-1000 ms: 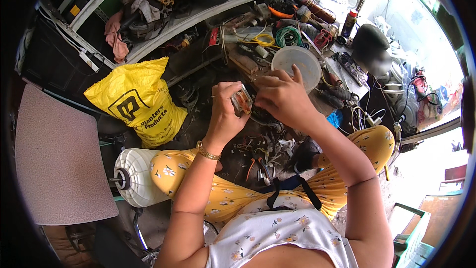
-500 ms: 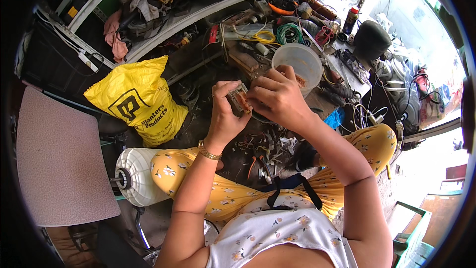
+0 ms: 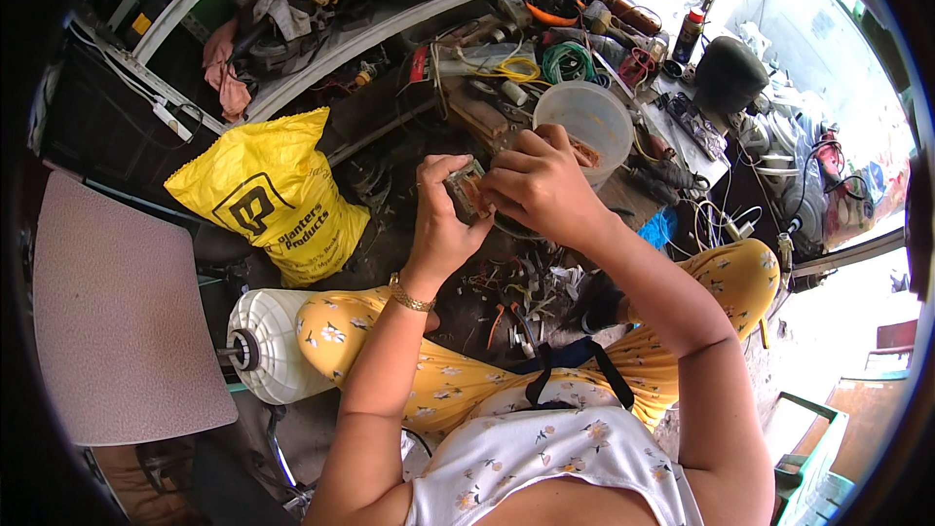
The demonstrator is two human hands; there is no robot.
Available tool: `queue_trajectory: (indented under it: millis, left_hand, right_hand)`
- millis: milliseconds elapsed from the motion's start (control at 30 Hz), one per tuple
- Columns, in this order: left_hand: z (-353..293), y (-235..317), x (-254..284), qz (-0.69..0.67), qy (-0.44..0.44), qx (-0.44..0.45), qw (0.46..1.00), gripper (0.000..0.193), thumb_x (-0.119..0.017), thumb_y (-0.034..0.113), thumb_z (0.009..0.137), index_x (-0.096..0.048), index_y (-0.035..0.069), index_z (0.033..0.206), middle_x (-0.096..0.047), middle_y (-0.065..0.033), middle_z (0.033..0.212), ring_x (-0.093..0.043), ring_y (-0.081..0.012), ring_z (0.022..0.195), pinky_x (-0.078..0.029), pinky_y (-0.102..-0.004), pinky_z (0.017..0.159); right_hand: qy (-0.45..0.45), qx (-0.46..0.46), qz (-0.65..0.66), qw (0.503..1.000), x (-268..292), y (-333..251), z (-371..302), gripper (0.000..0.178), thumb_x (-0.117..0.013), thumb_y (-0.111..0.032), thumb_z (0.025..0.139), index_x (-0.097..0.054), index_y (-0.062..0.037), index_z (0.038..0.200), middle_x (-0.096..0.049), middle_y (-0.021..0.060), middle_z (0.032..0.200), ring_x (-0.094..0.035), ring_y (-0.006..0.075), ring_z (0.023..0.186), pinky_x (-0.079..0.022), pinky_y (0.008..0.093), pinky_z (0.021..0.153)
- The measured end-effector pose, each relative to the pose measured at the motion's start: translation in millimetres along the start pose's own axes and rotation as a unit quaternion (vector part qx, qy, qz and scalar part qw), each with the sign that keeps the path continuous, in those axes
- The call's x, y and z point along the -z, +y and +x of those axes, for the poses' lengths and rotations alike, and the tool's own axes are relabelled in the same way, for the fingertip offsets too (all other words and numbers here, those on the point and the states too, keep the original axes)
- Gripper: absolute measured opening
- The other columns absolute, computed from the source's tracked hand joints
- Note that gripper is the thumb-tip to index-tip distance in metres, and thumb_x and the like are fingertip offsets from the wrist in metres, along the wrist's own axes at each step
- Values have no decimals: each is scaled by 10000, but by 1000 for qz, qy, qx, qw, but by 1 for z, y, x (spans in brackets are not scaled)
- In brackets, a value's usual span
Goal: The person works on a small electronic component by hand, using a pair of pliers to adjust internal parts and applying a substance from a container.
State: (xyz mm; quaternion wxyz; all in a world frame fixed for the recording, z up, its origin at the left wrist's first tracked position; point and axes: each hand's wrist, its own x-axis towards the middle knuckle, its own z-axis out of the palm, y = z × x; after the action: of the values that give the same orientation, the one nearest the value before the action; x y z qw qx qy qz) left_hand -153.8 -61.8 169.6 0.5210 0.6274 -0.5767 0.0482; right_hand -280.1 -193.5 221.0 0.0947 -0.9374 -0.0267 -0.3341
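yellow sack (image 3: 271,200) at left; green crate (image 3: 831,443) lower right; dark rounded lump (image 3: 730,75), perhaps padding, upper right

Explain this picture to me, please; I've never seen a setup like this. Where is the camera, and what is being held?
There is no machine here: these are a person's own bare hands. The camera is worn on the head and looks down; its fisheye lens bends straight edges near the rim. The left hand holds a small block with a copper-coloured part. The right hand has its fingertips at the block; their exact grip is hidden. Just beyond is a clear tub with copper-coloured bits inside, among coiled wires and tools. Scraps litter the floor, and a yellow bag stands at left.
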Motion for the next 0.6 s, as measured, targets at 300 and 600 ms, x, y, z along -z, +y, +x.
queue_trajectory:
  millis: [300, 600]
  left_hand:
    - [2, -1, 3, 3, -2, 3, 1000, 681, -744, -20, 704, -344, 47, 1251, -473, -147, 1176, -510, -263, 1067, -431, -374, 943]
    - [-2, -3, 1, -41, -6, 26, 999, 726, -744, -5, 742, -295, 56, 1309, -455, -133, 1193, -504, -226, 1090, -423, -359, 961]
  right_hand:
    - [0, -68, 124, 990, 8, 7, 4, 174, -762, -153, 717, -685, -126, 870, -649, -5, 852, -599, 189, 867, -372, 356, 784]
    - [-29, 14, -10, 999, 4, 3, 6, 154, -713, -173, 676, -697, -165, 829, -582, -34, 838, -537, 191, 869, -378, 346, 757]
